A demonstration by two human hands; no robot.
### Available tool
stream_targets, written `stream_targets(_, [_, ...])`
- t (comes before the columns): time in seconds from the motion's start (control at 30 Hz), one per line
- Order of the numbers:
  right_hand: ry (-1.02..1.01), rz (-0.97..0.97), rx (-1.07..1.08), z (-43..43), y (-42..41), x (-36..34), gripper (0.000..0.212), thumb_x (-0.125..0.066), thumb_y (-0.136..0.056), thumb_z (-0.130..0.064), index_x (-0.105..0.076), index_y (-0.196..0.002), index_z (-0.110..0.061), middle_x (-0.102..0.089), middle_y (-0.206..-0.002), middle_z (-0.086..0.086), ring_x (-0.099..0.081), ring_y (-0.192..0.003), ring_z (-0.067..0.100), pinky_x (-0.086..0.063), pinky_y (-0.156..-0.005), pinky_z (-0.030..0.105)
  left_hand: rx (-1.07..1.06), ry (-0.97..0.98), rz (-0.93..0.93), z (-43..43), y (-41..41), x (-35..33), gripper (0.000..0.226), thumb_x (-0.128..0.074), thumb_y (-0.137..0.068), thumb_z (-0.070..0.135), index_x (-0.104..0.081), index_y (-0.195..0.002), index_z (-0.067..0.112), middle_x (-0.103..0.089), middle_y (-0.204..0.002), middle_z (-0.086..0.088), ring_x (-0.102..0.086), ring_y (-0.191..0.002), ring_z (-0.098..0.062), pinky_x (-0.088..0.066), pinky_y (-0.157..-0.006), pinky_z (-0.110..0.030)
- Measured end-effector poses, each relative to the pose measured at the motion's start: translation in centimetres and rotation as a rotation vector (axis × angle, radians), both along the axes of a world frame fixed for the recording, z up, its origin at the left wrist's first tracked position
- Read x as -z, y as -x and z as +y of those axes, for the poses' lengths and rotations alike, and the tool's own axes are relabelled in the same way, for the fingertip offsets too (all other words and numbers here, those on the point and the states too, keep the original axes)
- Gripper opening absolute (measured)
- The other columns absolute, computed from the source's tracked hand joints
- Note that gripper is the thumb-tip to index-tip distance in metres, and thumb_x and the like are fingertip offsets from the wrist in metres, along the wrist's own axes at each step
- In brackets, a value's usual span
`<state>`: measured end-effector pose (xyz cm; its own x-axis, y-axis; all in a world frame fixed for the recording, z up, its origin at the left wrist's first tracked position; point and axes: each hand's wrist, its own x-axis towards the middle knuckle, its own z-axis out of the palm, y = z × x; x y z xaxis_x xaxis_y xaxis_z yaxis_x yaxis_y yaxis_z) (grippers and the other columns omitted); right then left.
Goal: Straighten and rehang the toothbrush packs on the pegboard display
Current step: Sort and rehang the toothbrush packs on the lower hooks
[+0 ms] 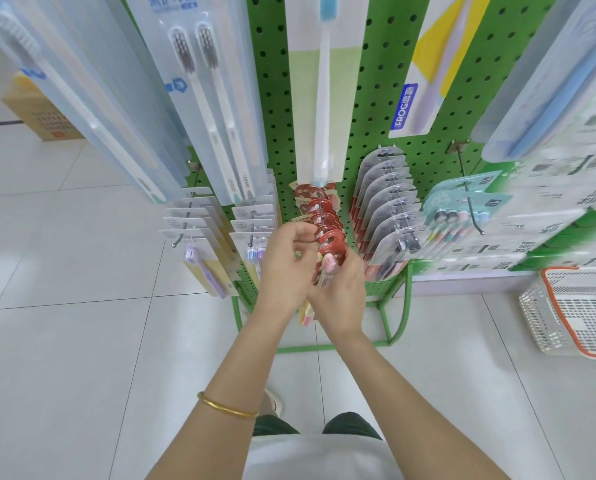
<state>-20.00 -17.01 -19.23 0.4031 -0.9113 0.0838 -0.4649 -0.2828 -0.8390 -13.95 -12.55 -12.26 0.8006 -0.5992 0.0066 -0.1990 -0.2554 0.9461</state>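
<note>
A bangle (227,407) is sitting on the left forearm, nearest the camera and well in front of the pegboard (376,98).

Both hands are working at the pegboard's lower centre. The left hand (286,268) is curling its fingers over the top edge of the front pack (328,263), beside the peg tip. The right hand (341,292) is gripping the same pack from the right side, fingers wrapping its blister. The front pack is hanging tilted between the two hands, and its lower end is showing below them. Whether its hole is seated on the peg cannot be told.

Behind it, the red row (320,216) is hanging on the same peg, running back to the pegboard face. Just right of that row, grey packs (386,199) are hanging in a tight file. To the left on the pegboard, white packs (251,223) are hanging on another peg.

Higher on the pegboard, long packs (324,98) are hanging down over the red row.

A basket (573,313) is standing on the floor right of the pegboard. A box (40,112) is standing on the floor to its left.
</note>
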Motion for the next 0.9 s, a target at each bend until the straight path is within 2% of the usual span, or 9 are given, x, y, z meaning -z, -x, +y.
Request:
stream_targets(0.2, [-0.003, 0.105, 0.004, -0.2, -0.3, 0.0, 0.083, -0.051, -0.055, -0.058, -0.047, -0.120, -0.008, -0.058, -0.105, 0.006, -0.054, -0.100, 0.027, -0.049, -0.078, 0.046, 0.031, -0.030, -0.048, 0.1, -0.1, 0.2, 0.025, -0.052, -0.090, -0.001, -0.060, -0.109, 0.014, -0.060, -0.107, 0.001, -0.057, -0.095, -0.009, -0.044, -0.084, -0.013])
stream_targets(0.3, [0.005, 0.092, 0.026, -0.4, -0.8, -0.2, 0.082, -0.046, -0.057, -0.060, -0.049, -0.117, -0.004, -0.058, -0.102, 0.009, -0.055, -0.096, 0.030, -0.048, -0.076, 0.047, 0.026, -0.049, -0.052, 0.3, -0.1, 0.4, 0.029, -0.051, -0.090, -0.002, -0.058, -0.114, 0.013, -0.059, -0.108, 0.003, -0.056, -0.096, -0.008, -0.044, -0.085, -0.013])
stream_targets(0.43, [0.032, 0.072, 0.044, -0.8, -1.4, -0.2, 0.085, -0.041, -0.060, -0.061, -0.050, -0.117, 0.002, -0.058, -0.103, 0.015, -0.054, -0.096, 0.034, -0.047, -0.077, 0.047, 0.031, -0.049, -0.031, 0.4, 0.0, 0.4, 0.035, -0.050, -0.090, -0.004, -0.054, -0.119, 0.015, -0.060, -0.110, 0.003, -0.055, -0.099, -0.007, -0.045, -0.091, -0.019])
stream_targets(0.57, [0.019, 0.064, 0.028, -0.7, -1.8, -0.8, 0.094, -0.022, -0.065, -0.066, -0.046, -0.124, 0.003, -0.054, -0.112, 0.019, -0.049, -0.105, 0.037, -0.041, -0.086, 0.047, 0.038, -0.069, -0.023, 0.5, 0.1, 0.0, 0.037, -0.050, -0.090, -0.003, -0.053, -0.123, 0.014, -0.056, -0.115, 0.004, -0.052, -0.098, -0.001, -0.043, -0.093, -0.020])
stream_targets(0.7, [0.008, 0.070, 0.046, -0.7, -2.0, -1.2, 0.097, -0.009, -0.064, -0.066, -0.045, -0.125, 0.001, -0.053, -0.115, 0.017, -0.048, -0.108, 0.035, -0.039, -0.088, 0.047, 0.043, -0.092, -0.028, 0.5, 0.2, 0.1, 0.038, -0.051, -0.090, -0.001, -0.052, -0.125, 0.013, -0.055, -0.122, 0.002, -0.052, -0.109, -0.010, -0.044, -0.101, -0.032])
stream_targets(0.9, [0.005, 0.124, 0.010, -0.5, -1.0, -0.9, 0.094, -0.014, -0.067, -0.065, -0.040, -0.133, -0.003, -0.051, -0.122, 0.015, -0.048, -0.112, 0.035, -0.040, -0.089, 0.044, 0.066, -0.107, -0.037, 0.5, 0.8, 0.1, 0.037, -0.052, -0.091, 0.002, -0.051, -0.126, 0.013, -0.053, -0.125, -0.001, -0.051, -0.111, -0.011, -0.043, -0.101, -0.032])
